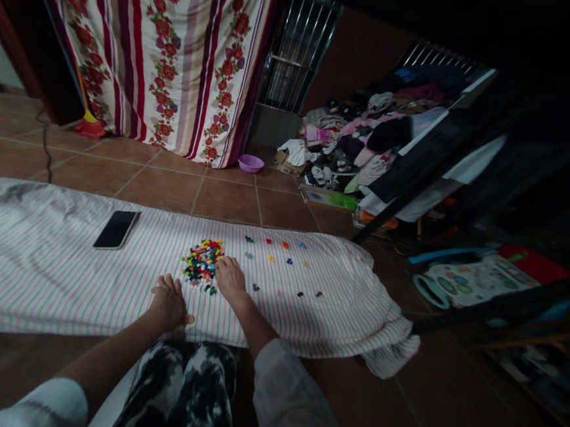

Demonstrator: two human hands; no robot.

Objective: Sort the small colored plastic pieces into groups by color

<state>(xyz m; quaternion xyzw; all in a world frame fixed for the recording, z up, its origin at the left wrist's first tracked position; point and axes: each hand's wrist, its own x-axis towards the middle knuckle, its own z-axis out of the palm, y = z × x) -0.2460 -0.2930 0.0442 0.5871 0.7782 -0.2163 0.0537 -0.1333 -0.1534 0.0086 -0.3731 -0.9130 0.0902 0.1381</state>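
A heap of small bead-like pieces (202,263) in many colours lies on the striped cloth (86,290). At the heap's right edge is my right hand (230,279), its fingers bent together against the pieces; whether a piece is between the fingertips is hidden. My left hand (168,302) rests on the cloth just below and left of the heap, fingers stretched out and nothing in them. To the right, small single-colour clusters sit apart in loose rows, among them red pieces (268,241), orange pieces (285,245), yellow pieces (271,259) and black pieces (300,295).
A dark-screened phone (116,230) lies on the cloth to the left. Beyond the table are a purple basin (251,163), a floral curtain (169,59), a red and yellow broom (89,126) and a large pile of clothes (360,134). A patterned board (477,278) stands at the right.
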